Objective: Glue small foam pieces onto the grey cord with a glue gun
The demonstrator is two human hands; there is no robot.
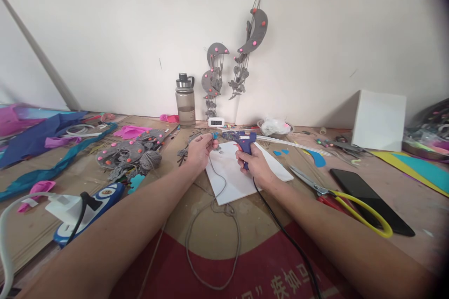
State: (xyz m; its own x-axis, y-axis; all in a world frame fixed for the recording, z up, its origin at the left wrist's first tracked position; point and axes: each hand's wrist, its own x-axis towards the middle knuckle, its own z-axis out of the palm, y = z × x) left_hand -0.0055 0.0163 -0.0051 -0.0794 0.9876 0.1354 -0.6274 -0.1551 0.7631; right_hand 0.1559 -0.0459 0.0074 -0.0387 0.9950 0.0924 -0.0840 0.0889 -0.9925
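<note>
My right hand is wrapped around the handle of a blue hot glue gun, which has a clear glue stick out of its back end. Its nozzle points left at a small blue piece, pinched in the fingertips of my left hand. Whether nozzle and piece touch I cannot tell. Grey yarn hangs from near my left hand and loops over the cardboard. Beneath both hands lies a white board. Two small blue cutouts lie just right of the glue gun.
Yellow-handled scissors and a black phone lie at right. A water bottle and a small digital clock stand at the back. Grey felt pieces and yarn and a power strip are at left. Grey moon ornaments hang behind.
</note>
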